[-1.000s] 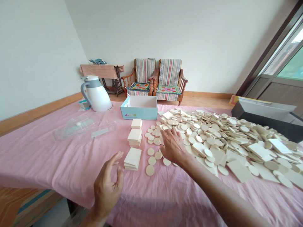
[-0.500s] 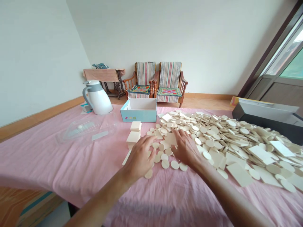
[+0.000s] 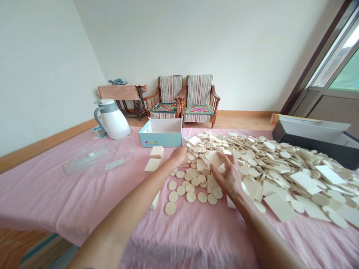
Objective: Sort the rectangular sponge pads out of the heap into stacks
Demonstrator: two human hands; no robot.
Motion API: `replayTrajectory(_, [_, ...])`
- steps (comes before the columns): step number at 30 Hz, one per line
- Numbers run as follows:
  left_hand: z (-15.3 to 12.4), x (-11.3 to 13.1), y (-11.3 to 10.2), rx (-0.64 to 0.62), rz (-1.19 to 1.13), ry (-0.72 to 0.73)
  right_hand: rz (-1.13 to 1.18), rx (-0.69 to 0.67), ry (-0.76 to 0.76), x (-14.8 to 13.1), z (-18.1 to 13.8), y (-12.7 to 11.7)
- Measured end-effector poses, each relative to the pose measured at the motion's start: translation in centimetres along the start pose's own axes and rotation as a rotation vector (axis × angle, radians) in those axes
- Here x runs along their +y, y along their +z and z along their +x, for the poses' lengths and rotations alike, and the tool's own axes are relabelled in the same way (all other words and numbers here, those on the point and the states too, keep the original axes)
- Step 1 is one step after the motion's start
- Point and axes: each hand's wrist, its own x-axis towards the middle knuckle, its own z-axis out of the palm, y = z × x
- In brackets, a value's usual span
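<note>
My left hand (image 3: 179, 156) is at the left edge of a heap of pale wooden pieces (image 3: 252, 158), fingers curled together; whatever they pinch is hidden. A square wooden tile (image 3: 213, 158) is held in my right hand (image 3: 229, 173), between thumb and fingers, above the near left part of the heap. Loose round wooden discs (image 3: 191, 197) lie scattered on the cloth below both hands. Left of my left hand stand stacks of square tiles (image 3: 153, 164), and another small stack (image 3: 155, 200) is partly covered by my left forearm.
An open light-blue box (image 3: 160, 139) sits behind the stacks. A white and grey jug (image 3: 114, 121) and a clear plastic package (image 3: 92, 157) are on the left. At the far right is an open black box (image 3: 316, 144). Pink cloth (image 3: 196, 235) covers the table.
My left hand has moved forward and right to the heap's edge, its fingers closing. My right hand has shifted slightly right and now grips a square tile. The view has shifted a little.
</note>
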Motion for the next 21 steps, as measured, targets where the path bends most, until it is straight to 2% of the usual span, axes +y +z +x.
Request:
replayTrajectory(5, [-1.4, -0.8, 0.1, -0.003, -0.288, -0.079, 0.043, -0.004, 0.053, -0.3, -0.2, -0.2])
replayTrajectory(11, [-5.2, -0.5, 1.0, 0.108, -0.689, -0.045, 0.093, -0.036, 0.064, -2.5, -0.7, 0.4])
replayTrajectory(21, [-9.2, 1.0, 4.4, 0.18, -1.092, -0.019, -0.014, -0.238, 0.052, -4.8, -2.2, 0.8])
